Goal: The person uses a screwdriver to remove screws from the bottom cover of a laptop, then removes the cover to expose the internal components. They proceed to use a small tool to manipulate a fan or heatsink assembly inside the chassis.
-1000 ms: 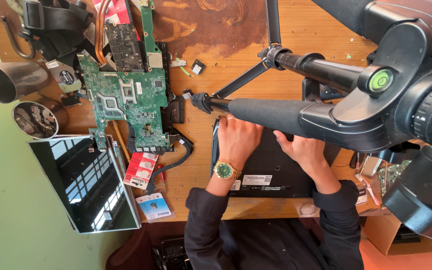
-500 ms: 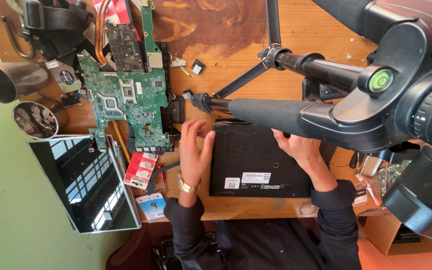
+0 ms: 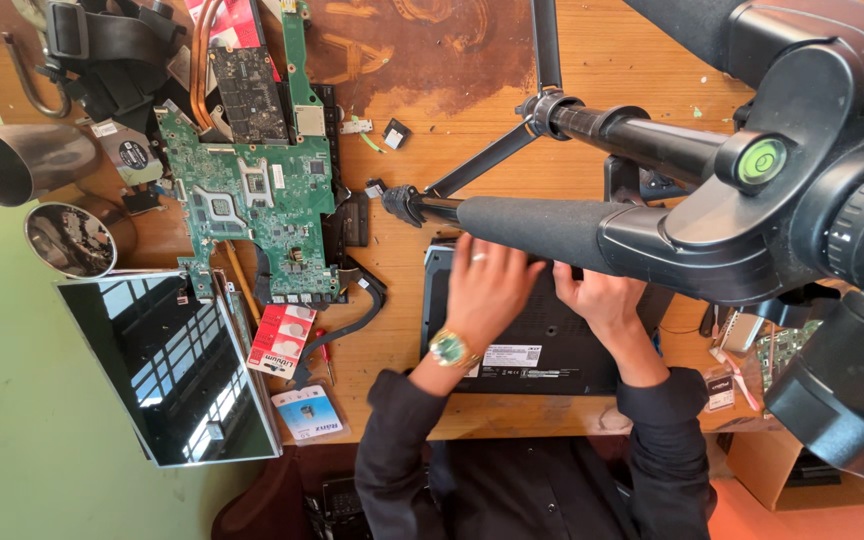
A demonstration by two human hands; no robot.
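Pressing down flat, left hand (image 3: 487, 290) and right hand (image 3: 602, 298) both rest open on the black laptop (image 3: 542, 340) at the table's (image 3: 452, 130) near edge; fingertips possibly curl under that tripod leg (image 3: 532, 225).

A padded tripod leg (image 3: 537, 228) crosses just above the laptop base (image 3: 542, 345), while bare bench (image 3: 397, 300) lies open beside the green motherboard (image 3: 252, 200).

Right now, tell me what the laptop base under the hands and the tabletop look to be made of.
Laptop base: seemingly matte black plastic, dull, no glare, with pale stickers. Both hands, left hand and right hand, rest on it. Tabletop: likely wood, orange-brown with visible grain and a dark worn stain.
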